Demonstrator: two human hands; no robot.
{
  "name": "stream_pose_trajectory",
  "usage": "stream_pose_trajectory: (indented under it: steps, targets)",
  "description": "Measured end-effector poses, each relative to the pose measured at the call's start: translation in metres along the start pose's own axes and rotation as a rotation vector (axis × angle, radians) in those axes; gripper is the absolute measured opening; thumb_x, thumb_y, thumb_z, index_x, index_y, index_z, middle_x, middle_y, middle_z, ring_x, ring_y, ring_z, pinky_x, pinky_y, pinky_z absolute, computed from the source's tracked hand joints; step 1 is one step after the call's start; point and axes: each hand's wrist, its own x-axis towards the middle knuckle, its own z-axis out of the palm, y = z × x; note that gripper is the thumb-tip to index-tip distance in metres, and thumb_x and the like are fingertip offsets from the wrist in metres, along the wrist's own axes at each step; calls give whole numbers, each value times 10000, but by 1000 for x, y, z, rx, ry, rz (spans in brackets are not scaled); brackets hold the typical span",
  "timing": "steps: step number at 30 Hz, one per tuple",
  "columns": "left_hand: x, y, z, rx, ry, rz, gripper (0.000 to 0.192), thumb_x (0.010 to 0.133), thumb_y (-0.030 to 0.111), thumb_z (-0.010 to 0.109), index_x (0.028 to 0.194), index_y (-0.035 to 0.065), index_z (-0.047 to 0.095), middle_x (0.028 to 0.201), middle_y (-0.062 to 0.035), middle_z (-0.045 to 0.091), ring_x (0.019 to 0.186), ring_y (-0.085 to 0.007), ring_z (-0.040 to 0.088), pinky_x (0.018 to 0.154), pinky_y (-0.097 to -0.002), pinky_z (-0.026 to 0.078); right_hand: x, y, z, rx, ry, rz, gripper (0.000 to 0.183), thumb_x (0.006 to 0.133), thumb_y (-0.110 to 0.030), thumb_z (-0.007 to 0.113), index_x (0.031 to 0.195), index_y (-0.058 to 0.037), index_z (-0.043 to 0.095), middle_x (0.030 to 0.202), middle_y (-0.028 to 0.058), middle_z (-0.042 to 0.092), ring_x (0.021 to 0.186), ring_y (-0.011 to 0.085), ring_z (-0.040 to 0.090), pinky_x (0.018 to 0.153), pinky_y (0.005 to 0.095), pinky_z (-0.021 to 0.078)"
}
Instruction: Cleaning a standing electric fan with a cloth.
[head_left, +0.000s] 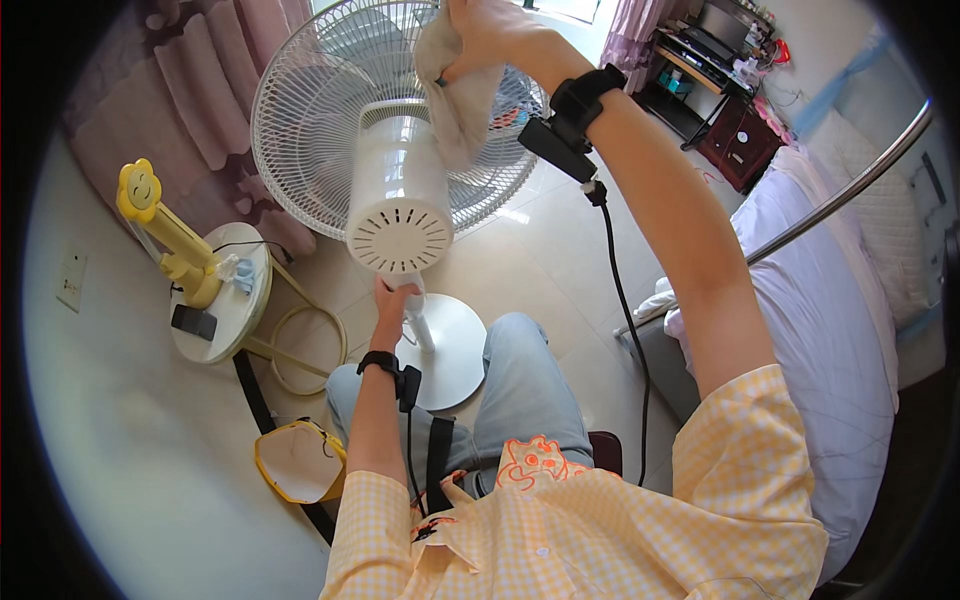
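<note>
A white pedestal fan stands before me, its motor housing (400, 202) facing me and its wire grille (300, 142) beyond. Just below the housing, my left hand (394, 296) is wrapped around the fan's pole (421, 330). My right hand (487, 34) is up at the top right of the grille, holding a beige cloth (459, 105) that hangs down over the wires. Some of its fingers are cut off by the top edge or hidden by the cloth. The round fan base (450, 360) rests on the tiled floor between my knees.
To the left, a small round table (240, 292) holds a yellow flower-shaped lamp (176, 232), a phone (193, 322) and tissues. A yellow-rimmed bin (300, 461) is by the wall. A bed (810, 360) lies to the right, with a metal pole (847, 187) above it. A cable (626, 300) hangs from my right wrist.
</note>
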Motion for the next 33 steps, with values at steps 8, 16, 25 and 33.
stream_pose_trajectory:
  steps: [8, 16, 25, 33]
  targets:
    - [4, -5, -2, 18, 11, -28, 616, 579, 52, 706, 1160, 83, 504, 1053, -90, 569, 971, -241, 556, 810, -369, 478, 7, -2, 0, -21, -62, 19, 1226, 558, -393, 887, 1428, 88, 169, 1497, 280, 234, 1403, 395, 247, 1180, 374, 246]
    - [3, -2, 1, 19, 1, -17, 625, 576, 55, 709, 1164, 82, 501, 1062, -95, 566, 979, -244, 551, 825, -369, 470, 4, 7, 2, 5, -13, -50, 1192, 591, -391, 862, 1429, 99, 169, 1473, 309, 263, 1386, 406, 276, 1171, 379, 261]
    - [2, -1, 0, 20, -5, -24, 625, 576, 57, 708, 1163, 87, 495, 1056, -91, 562, 986, -241, 546, 830, -360, 466, 11, -1, 2, -160, -183, 26, 1232, 580, -409, 860, 1438, 115, 147, 1467, 325, 263, 1378, 417, 287, 1170, 374, 253]
    - [3, -3, 1, -11, -27, -26, 623, 584, 41, 702, 1168, 87, 493, 1056, -84, 561, 979, -240, 548, 830, -357, 466, 5, 0, -2, -58, -106, -4, 1249, 557, -411, 880, 1434, 109, 159, 1491, 301, 246, 1405, 387, 262, 1180, 361, 237]
